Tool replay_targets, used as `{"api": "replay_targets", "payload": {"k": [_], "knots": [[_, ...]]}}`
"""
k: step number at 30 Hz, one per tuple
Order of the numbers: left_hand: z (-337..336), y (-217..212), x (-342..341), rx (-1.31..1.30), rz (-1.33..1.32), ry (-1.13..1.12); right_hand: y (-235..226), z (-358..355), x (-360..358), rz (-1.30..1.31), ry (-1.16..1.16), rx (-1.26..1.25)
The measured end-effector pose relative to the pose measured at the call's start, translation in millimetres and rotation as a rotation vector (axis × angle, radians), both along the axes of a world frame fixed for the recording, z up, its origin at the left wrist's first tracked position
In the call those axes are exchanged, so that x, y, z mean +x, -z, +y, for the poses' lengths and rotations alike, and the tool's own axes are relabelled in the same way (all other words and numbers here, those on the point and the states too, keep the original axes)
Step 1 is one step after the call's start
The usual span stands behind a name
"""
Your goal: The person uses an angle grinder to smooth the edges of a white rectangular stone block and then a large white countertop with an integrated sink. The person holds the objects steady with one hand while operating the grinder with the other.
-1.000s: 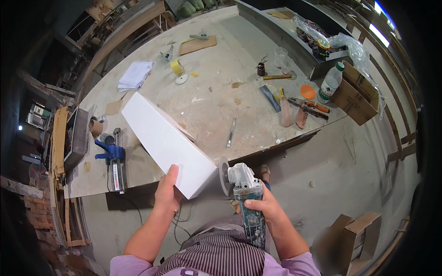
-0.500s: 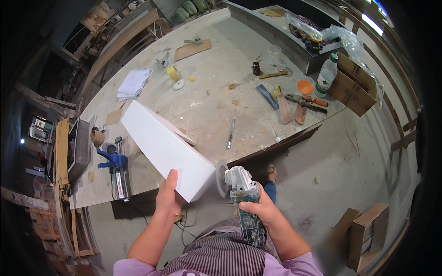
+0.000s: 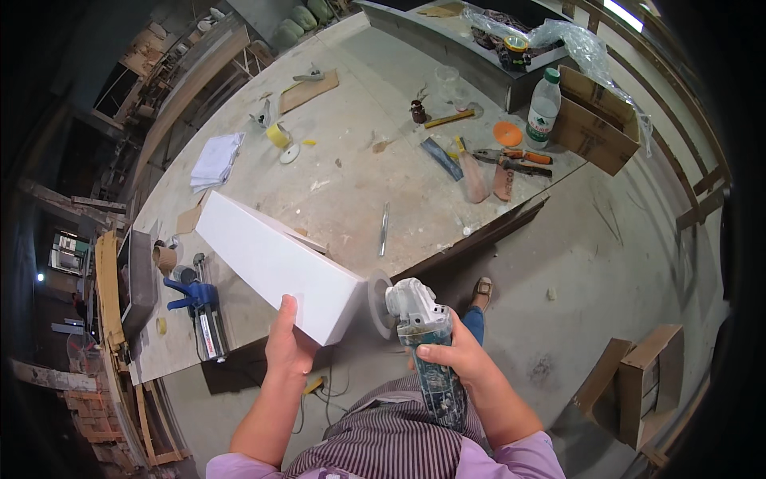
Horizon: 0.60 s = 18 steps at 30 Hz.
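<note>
White long block point(image 3: 275, 263), smooth, angled, grinder point(image 3: 419, 335) disc at its end.

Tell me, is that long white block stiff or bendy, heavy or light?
Probably stiff: the white block juts out straight, without sagging. Likely light for its size, since the left hand alone holds up its near end. Its flat faces shouldn't roll.

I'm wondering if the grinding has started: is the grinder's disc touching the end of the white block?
Cannot tell. In the head view the angle grinder's disc sits right against the near end of the white block, with no gap showing, but the fisheye angle does not settle actual contact.
</note>
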<state>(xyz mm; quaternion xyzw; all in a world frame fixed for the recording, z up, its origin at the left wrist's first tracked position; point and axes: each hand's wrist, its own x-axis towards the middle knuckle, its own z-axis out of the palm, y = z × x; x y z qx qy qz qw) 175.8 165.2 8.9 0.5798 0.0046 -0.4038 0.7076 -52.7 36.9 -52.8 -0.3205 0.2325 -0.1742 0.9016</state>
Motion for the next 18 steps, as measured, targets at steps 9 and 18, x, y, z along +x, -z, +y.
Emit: {"api": "replay_targets", "payload": {"k": [9, 18], "knots": [[-3, 4, 1, -0.006, -0.033, 0.033, -5, -6, 11, -0.013, -0.047, -0.001], [-4, 1, -2, -0.015, -0.012, -0.020, 14, 0, 15, 0.091, -0.015, 0.110]]}}
